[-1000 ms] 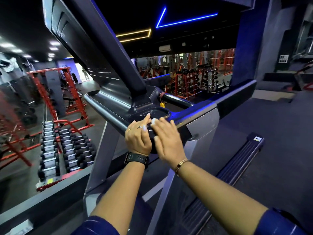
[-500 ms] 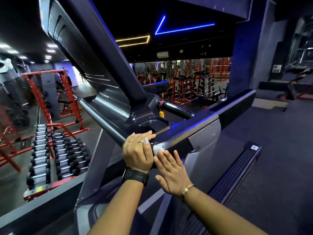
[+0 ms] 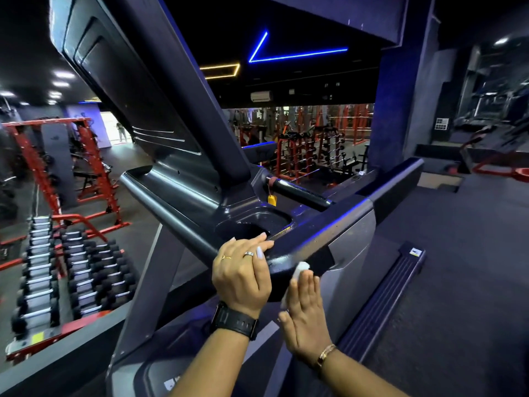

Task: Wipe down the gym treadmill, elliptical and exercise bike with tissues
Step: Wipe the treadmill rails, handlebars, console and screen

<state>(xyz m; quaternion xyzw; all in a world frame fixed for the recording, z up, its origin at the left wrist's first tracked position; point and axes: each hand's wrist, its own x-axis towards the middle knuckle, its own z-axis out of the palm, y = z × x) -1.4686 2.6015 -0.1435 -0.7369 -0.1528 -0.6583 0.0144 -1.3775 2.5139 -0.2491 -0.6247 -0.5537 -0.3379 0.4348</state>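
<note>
The dark treadmill console (image 3: pixel 183 179) fills the middle of the view, with a cup tray (image 3: pixel 266 222) and a glossy black corner where the right handrail (image 3: pixel 343 224) joins. My left hand (image 3: pixel 242 275) rests over that corner's near edge, fingers laid flat on top beside the tray. My right hand (image 3: pixel 305 313) has straight fingers and presses a small white tissue (image 3: pixel 299 269) against the underside of the corner. Most of the tissue is hidden behind my fingers.
A yellow tag (image 3: pixel 272 200) hangs from the front crossbar. A dumbbell rack (image 3: pixel 57 270) and red frames (image 3: pixel 51 173) stand at the left. The treadmill's side rail (image 3: pixel 383 299) runs along the floor at the right, and a pillar (image 3: pixel 398 110) rises behind.
My right hand has slid the tissue from the top of the corner beside the tray down and rightward under its edge. My left hand has stayed on the corner.
</note>
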